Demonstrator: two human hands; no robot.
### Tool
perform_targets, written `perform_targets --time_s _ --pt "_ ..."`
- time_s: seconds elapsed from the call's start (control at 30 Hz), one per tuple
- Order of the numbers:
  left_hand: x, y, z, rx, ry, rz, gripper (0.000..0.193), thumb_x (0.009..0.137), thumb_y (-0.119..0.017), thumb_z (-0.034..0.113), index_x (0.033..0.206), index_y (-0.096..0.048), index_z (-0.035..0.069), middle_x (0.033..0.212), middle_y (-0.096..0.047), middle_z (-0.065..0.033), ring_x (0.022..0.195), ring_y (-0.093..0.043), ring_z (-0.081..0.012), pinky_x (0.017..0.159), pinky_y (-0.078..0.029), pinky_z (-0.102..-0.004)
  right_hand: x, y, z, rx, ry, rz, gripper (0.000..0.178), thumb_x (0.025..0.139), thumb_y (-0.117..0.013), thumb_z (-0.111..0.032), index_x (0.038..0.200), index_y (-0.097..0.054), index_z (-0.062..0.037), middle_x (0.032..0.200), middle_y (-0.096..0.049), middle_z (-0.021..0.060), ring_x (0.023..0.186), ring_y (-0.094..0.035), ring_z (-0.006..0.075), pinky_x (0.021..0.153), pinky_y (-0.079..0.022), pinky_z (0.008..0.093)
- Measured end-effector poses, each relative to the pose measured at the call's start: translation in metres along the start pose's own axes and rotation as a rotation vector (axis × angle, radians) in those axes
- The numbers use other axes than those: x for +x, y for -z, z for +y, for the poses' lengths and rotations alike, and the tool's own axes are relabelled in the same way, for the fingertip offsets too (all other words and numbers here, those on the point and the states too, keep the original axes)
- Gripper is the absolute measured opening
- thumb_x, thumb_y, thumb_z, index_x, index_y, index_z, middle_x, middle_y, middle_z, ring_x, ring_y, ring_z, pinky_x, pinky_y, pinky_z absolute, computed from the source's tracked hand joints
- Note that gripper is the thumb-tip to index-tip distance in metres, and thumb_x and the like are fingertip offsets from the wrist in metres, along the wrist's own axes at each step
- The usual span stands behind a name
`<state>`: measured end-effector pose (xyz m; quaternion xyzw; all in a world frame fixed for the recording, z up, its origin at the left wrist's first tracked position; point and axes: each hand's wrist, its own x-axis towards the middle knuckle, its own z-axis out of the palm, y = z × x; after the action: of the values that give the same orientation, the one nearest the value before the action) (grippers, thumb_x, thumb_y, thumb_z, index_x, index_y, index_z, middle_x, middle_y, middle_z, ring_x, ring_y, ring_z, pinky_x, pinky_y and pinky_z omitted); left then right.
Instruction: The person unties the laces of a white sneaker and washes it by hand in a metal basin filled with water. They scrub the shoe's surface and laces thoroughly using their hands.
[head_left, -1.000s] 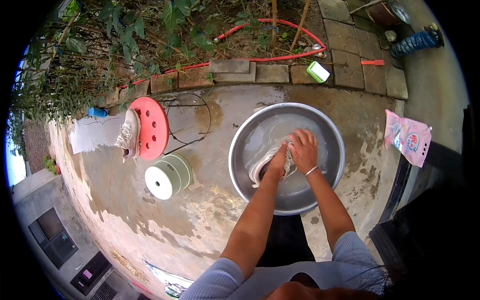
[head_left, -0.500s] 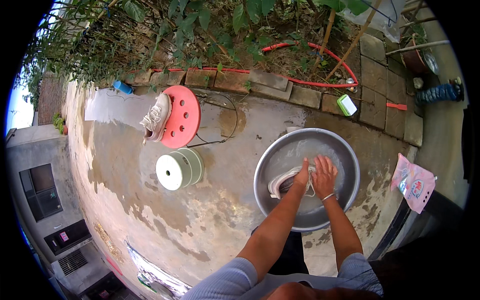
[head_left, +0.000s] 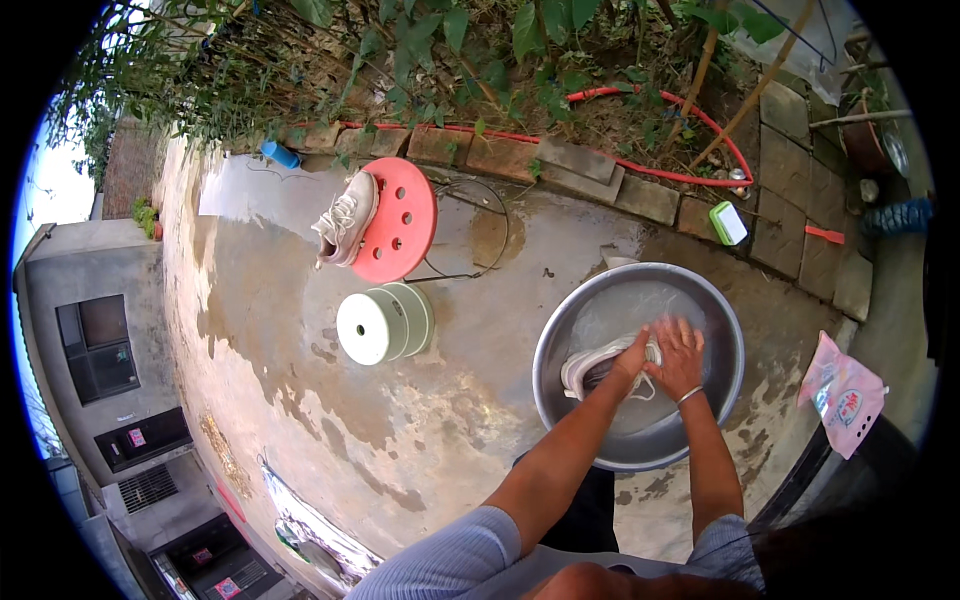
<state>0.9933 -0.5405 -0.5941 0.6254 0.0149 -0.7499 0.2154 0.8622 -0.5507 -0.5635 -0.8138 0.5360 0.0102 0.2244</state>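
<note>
A pale shoe with light laces [head_left: 592,368] lies in water inside a grey metal basin [head_left: 541,362]. My left hand [head_left: 630,358] is closed on the front part of the shoe, its thumb up along the laces. Against the toe end rests my right hand [head_left: 680,355], fingers stretched out and a little blurred, with a bangle at the wrist. A loose lace hangs below the hands. The underside of the shoe and the left fingers are partly hidden.
Left of the basin, a matching shoe [head_left: 347,222] sits on a red round stool [head_left: 402,243]. A pale green bucket [head_left: 366,328] stands close by. A green-and-white box [head_left: 728,224] and red brush-like item [head_left: 824,235] lie on bricks; a pink bag [head_left: 843,395] is at right.
The whole view has shifted, so the basin and stool appear farther right. Both hands stay at the shoe, having slid slightly toward its toe.
</note>
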Motion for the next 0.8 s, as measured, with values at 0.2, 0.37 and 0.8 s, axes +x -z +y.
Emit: perform_targets --time_s 0.2,0.37,0.8 --pt "0.023 0.003 -0.016 0.047 0.058 0.122 0.088 0.082 -0.056 0.062 0.137 -0.039 -0.005 0.142 -0.039 -0.018 0.128 -0.04 -0.0267 0.105 -0.031 -0.0338 -0.053 -0.038 -0.053 0.284 -0.195 0.325 0.061 0.09 -0.05 -0.03 0.141 -0.03 -0.0026 0.148 -0.027 0.0203 0.135 -0.026 0.0411 0.108 -0.021 0.0521" --pt "0.016 -0.001 -0.022 -0.076 0.008 0.09 0.076 0.085 -0.056 0.057 0.131 -0.046 -0.003 0.126 -0.054 -0.014 0.11 -0.055 -0.0223 0.092 -0.044 -0.0331 -0.085 -0.025 -0.06 0.444 -0.185 0.239 0.05 0.09 -0.05 -0.018 0.134 -0.039 0.0032 0.142 -0.034 0.0258 0.131 -0.031 0.0446 0.108 -0.026 0.0486" --pt "0.035 0.003 -0.029 -0.215 -0.167 -0.228 0.073 0.088 -0.051 0.058 0.132 -0.049 -0.001 0.134 -0.049 -0.0141 0.121 -0.046 -0.0238 0.103 -0.032 -0.0315 -0.016 -0.045 -0.051 0.045 -0.306 0.376 0.043 0.092 -0.049 -0.025 0.129 -0.048 -0.0039 0.139 -0.043 0.0174 0.133 -0.034 0.0333 0.103 -0.03 0.0475"
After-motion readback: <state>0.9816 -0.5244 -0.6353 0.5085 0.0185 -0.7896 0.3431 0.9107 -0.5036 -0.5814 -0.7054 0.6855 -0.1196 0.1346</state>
